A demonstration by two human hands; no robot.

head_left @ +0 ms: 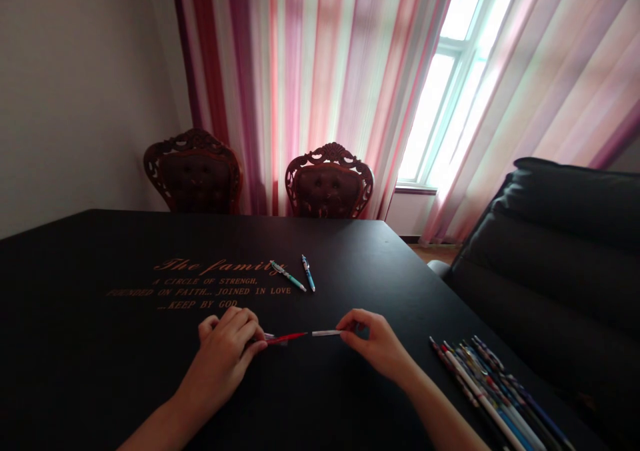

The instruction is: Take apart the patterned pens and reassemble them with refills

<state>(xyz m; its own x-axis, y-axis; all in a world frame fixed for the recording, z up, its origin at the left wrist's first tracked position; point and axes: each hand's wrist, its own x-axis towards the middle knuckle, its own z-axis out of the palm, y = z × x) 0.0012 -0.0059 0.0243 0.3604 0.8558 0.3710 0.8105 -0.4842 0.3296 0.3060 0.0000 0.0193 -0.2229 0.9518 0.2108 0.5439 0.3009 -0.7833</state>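
My left hand [227, 347] is curled, its fingertips pinching the clear barrel end of a pen. My right hand [373, 337] pinches the white end of a thin red refill [300, 335] that runs between the two hands, just above the black table [125, 344]. Two blue-green pens [289, 276] [309, 272] lie side by side further back, near the table's middle.
Several loose pens and refills [493, 387] lie in a pile at the table's near right edge. Gold lettering [200, 284] is printed on the tabletop. Two carved wooden chairs [327, 183] stand at the far side before striped curtains. A dark sofa [565, 251] sits to the right.
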